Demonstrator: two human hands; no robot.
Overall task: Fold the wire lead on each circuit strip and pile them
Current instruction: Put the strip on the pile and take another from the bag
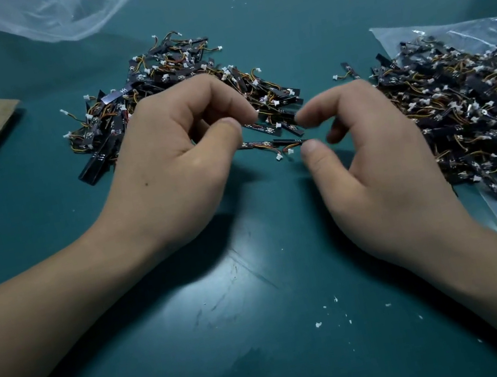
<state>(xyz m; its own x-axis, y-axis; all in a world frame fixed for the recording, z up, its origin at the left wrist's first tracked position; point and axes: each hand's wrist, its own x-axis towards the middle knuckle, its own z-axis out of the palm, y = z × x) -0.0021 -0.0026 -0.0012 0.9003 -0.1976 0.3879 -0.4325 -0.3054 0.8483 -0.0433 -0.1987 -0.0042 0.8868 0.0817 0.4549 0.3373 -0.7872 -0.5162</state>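
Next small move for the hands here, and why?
Probably: the right hand pinches the dangling wire lead and folds it back along the circuit strip. The left hand seems to hold the strip's left end. The lead's white connector hangs loose below it, unfolded, and the right thumb sits at the strip's other end.

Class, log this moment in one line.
left hand, right hand: fingertips at circuit strip, grip unclear | pile: behind hands | plastic bag: right
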